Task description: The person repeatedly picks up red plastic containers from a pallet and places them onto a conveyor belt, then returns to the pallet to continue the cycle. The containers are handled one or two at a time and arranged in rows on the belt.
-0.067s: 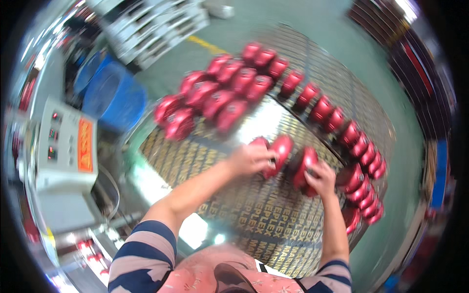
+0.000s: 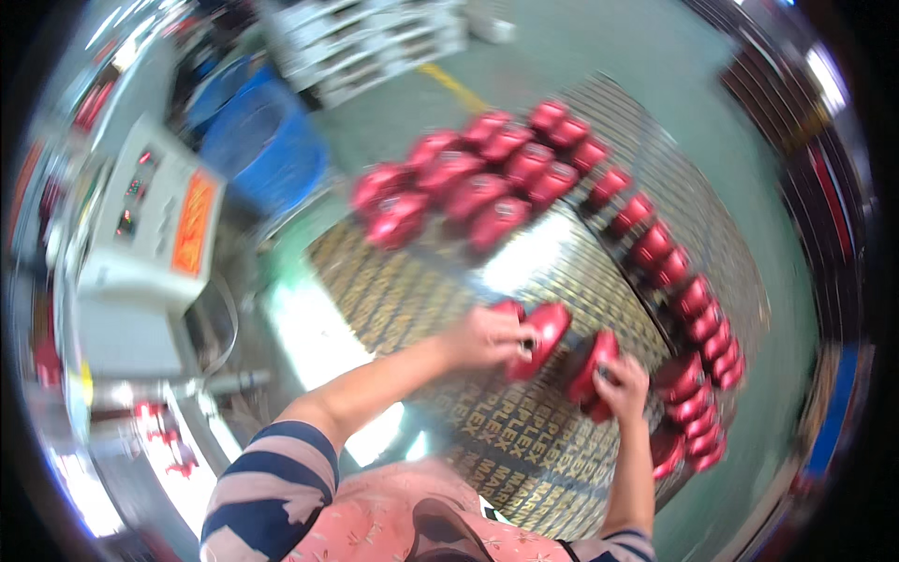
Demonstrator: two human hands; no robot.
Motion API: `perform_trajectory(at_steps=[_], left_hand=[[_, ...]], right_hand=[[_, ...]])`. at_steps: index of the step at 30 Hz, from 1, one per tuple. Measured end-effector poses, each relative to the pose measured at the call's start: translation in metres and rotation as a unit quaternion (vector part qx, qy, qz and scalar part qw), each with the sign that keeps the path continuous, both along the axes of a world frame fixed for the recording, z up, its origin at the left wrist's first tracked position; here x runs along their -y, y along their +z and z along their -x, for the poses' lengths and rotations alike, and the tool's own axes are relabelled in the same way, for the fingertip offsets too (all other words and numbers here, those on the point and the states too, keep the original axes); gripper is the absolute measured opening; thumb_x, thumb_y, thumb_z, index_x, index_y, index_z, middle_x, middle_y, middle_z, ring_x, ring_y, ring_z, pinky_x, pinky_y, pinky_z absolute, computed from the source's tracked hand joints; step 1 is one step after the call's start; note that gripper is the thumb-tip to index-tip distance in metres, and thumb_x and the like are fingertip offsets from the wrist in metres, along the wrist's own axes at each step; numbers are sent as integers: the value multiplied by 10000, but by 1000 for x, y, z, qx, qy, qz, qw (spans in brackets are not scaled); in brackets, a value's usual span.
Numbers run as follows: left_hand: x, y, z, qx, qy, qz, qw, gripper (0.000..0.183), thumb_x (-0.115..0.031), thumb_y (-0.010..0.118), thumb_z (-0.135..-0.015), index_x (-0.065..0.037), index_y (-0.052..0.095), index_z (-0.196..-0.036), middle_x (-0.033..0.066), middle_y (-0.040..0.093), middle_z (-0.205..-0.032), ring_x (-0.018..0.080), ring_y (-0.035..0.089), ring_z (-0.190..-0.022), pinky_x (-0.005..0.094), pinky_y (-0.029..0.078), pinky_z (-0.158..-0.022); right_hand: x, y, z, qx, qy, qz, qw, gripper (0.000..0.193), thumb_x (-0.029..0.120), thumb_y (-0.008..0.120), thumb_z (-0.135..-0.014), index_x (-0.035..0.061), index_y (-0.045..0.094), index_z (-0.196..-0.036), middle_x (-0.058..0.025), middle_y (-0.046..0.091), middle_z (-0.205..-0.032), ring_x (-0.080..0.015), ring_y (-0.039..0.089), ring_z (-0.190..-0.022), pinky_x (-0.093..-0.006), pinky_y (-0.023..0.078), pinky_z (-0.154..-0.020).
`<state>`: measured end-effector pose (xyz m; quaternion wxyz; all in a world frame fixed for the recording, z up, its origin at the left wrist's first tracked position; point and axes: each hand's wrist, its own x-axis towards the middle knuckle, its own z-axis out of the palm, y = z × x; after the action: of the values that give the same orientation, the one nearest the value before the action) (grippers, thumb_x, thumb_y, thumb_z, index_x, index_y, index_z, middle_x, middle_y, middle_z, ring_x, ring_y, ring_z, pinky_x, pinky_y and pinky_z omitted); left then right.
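In front of me, my left hand (image 2: 489, 337) has its fingers curled round a shiny red rounded shell (image 2: 547, 335). Part of another red piece shows just behind those fingers. My right hand (image 2: 625, 386) grips a second red shell (image 2: 592, 363) by its right side, thumb and fingers closed on it. The held shells stand on edge, a small gap between them, over the table (image 2: 440, 398) covered with printed sheet. Whether they touch the table I cannot tell. Blur softens the fingers.
More red shells (image 2: 478, 195) stand in rows at the far left of the table; others line its right side (image 2: 691, 298). A blue barrel (image 2: 314, 159) and a control box (image 2: 154, 220) with red displays are on the left. White stacked pallets (image 2: 375, 42) stand behind.
The whole view has swung, so the table and shells sit further right and mostly lower in the picture. Both hands keep their hold on the red shells.
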<state>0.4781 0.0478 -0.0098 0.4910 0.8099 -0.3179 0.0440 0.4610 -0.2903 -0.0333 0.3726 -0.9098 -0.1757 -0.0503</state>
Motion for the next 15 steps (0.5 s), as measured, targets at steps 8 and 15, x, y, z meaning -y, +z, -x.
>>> perform_trajectory(at_steps=[8, 15], left_hand=[[-74, 60, 296, -138, 275, -62, 949, 277, -291, 725, -823, -203, 688, -1083, 68, 608, -801, 254, 595, -763, 371, 477, -676], [-99, 113, 536, 54, 581, -30, 812, 296, -272, 705, -838, -76, 678, -1058, 96, 659, -862, 264, 634, -755, 384, 521, -691]], right_hand=[[-95, 42, 111, -156, 248, -88, 952, 300, -30, 768, -636, 27, 742, -930, 0, 506, -732, -102, 473, -652, -244, 369, -578], [-309, 110, 195, 4, 581, 6, 814, 312, 36, 785, -651, 87, 739, -955, -42, 532, -734, -149, 525, -628, -275, 431, -558]])
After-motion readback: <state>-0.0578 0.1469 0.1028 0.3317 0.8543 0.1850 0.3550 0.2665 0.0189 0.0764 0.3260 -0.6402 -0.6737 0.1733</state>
